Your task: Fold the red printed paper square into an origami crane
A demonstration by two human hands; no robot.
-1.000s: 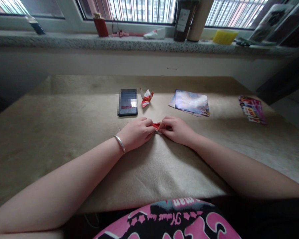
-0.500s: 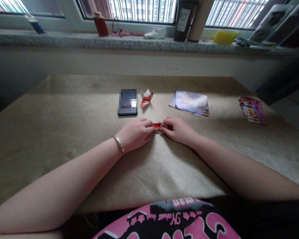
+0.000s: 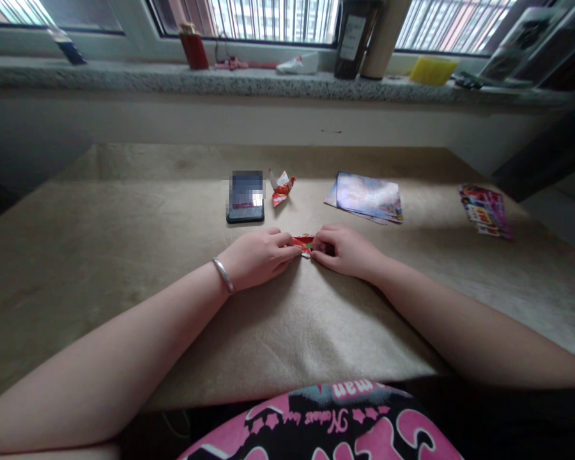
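On the beige felt-covered table (image 3: 124, 211), just nearer the person than the dark rectangular phone (image 3: 246, 197), lies a small folded red paper strip (image 3: 303, 243) flecked with green and white. The left hand (image 3: 261, 255) and right hand (image 3: 347, 250) have their fingers curled together, each pinching one end, so the strip spans the gap between them.

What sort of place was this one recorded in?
Probably a home: a cloth-covered table under a granite windowsill cluttered with household bits, apartment towers outside, and a phone beside the red paper pinched between left hand and right hand.
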